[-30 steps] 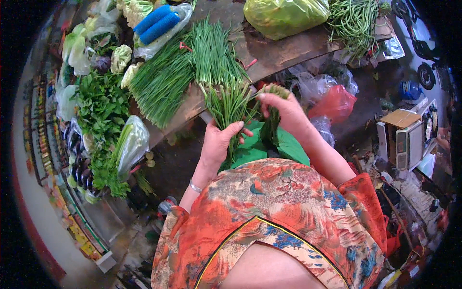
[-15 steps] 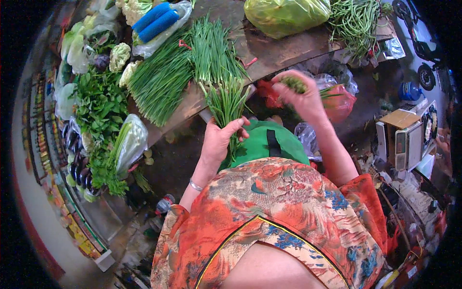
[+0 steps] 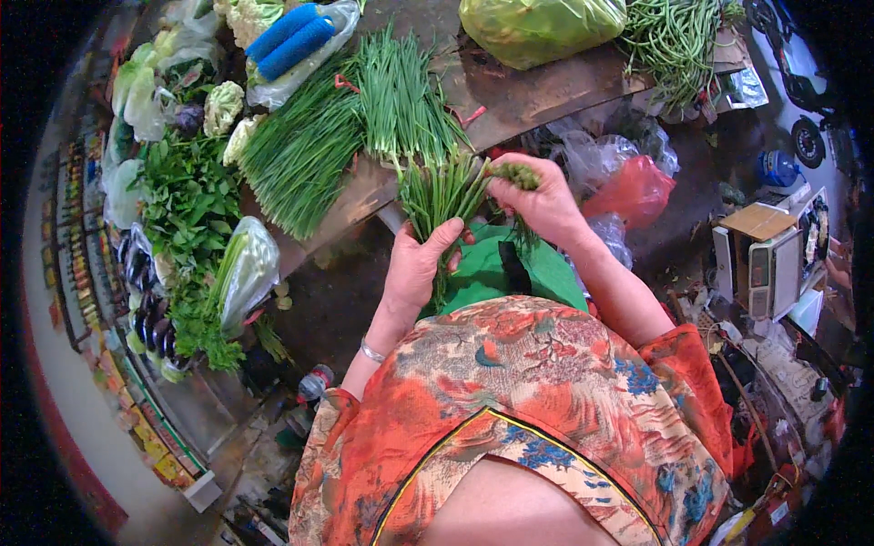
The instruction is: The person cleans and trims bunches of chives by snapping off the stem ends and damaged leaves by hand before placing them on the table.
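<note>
My left hand (image 3: 415,262) is closed round a bunch of long, thin green stems (image 3: 435,189), held upright above a green cloth (image 3: 482,273) at my middle. Just right of the bunch's top, my right hand (image 3: 546,205) grips a small tuft of yellowish-green strands (image 3: 517,176), some thinner leaves dangling below it. Its fingertips are at the stems, partly hidden. Beyond both hands lie two large piles of chive-like leaves, a darker one (image 3: 300,159) and a paler one (image 3: 401,86), on a worn brown tabletop (image 3: 510,91).
Leafy greens (image 3: 187,205), bagged celery (image 3: 246,273), eggplants (image 3: 150,323), cauliflower (image 3: 223,109) and a blue mesh-like pair of rolls (image 3: 296,41) crowd the left. A yellow-green bag (image 3: 537,32) and long beans (image 3: 669,45) top the table. Red bag (image 3: 628,191), water jug (image 3: 778,168) and appliance (image 3: 774,273) sit right.
My right hand moved away to the right with the strands, then came back left against the bunch's top. My left hand and bunch have shifted only slightly.
</note>
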Demonstrator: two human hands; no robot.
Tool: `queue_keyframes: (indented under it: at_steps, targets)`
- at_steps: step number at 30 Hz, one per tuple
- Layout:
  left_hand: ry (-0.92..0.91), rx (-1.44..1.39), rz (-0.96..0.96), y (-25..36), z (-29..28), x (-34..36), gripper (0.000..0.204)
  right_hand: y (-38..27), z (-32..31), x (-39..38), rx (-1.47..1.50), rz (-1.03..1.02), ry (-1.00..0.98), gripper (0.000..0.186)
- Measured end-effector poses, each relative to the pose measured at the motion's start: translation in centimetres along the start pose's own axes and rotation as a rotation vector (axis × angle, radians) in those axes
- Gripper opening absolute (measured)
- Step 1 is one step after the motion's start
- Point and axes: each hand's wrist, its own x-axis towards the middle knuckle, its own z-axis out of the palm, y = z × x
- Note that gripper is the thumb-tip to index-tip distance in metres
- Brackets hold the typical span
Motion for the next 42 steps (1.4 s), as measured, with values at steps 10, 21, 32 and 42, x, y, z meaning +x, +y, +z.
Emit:
queue_keyframes:
  at_steps: [10, 21, 32, 42]
  targets:
    - [0.014, 0.085, 0.005, 0.3, -0.7, 0.2, 0.016, -1.1, -5.0, 1.1, 0.133, -0.137, 0.283, 0.007]
    - [0.364, -0.216, 0.198, 0.2, -2.8, 0.8, 0.011, 1.5, -7.1, -0.1, -0.097, -0.141, 0.477, 0.010]
    - [0.112, -0.059, 0.131, 0.4, -1.1, 0.2, 0.019, 1.7, -3.2, -1.4, -0.617, -0.090, 0.013, 0.021]
    - [0.103, -0.009, 0.088, 0.1, 0.0, 0.0, 0.016, 0.0, -0.3, 0.3, 0.182, 0.151, -0.076, 0.023]
